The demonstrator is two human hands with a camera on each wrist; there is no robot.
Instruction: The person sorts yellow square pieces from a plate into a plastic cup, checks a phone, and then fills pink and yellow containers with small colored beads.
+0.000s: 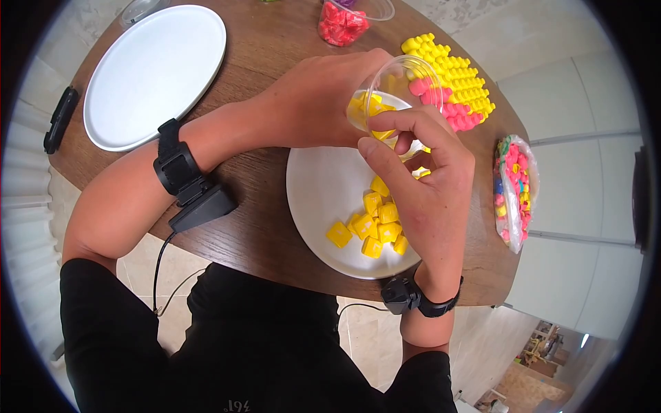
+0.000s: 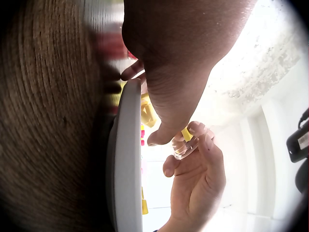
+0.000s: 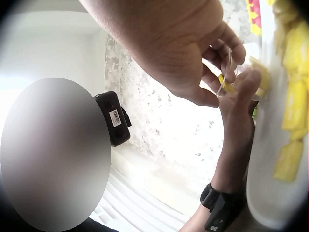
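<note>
My left hand [image 1: 323, 100] grips a clear plastic cup [image 1: 403, 69] above a white plate [image 1: 313, 206]. The cup leans over, with some yellow cubes [image 1: 372, 104] showing through its wall. At the cup's mouth, my right hand [image 1: 434, 179] has thumb and fingers bent in a pinch. Between those fingertips shows a yellow cube [image 2: 187, 134], right at the rim. More yellow cubes [image 1: 372, 224] lie in a loose heap on the plate, partly hidden under the right hand. The left fingers around the cup's far side are mostly hidden in the head view.
An oval white plate [image 1: 155, 76] lies at the left. At the back stands a clear cup of red pieces [image 1: 342, 26]. Rows of yellow and pink knobbly pieces [image 1: 454, 76] sit at the far right, with a bag of mixed coloured pieces [image 1: 515, 193] by the table's right edge.
</note>
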